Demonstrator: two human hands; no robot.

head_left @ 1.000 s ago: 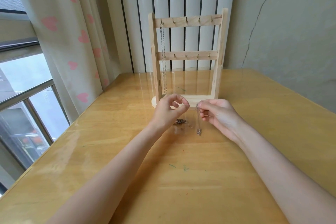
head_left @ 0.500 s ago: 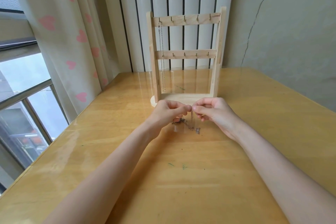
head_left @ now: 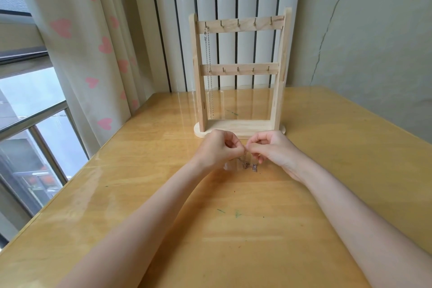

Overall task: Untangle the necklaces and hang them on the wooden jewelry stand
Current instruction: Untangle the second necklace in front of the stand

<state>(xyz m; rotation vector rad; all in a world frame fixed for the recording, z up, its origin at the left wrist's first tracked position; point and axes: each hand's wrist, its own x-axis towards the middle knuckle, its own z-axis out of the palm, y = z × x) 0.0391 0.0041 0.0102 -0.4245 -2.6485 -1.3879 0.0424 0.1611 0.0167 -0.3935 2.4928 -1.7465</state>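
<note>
My left hand (head_left: 218, 148) and right hand (head_left: 272, 148) met fingertip to fingertip, each grip pinched shut on the thin tangled metal necklace chain (head_left: 249, 165), its small pendants dangling just above the glossy yellow wooden counter (head_left: 233, 229). Behind stood the pale wooden jewelry stand (head_left: 240, 72), one silver chain (head_left: 209, 72) hanging from its top-left hook.

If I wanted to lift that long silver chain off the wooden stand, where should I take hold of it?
Probably near its top, just below the leftmost upper hook, pinching from the front. The long silver chain hangs straight down as a narrow loop inside the wooden stand, close to the left post, so the front is open; lifting there should unhook it.
</note>
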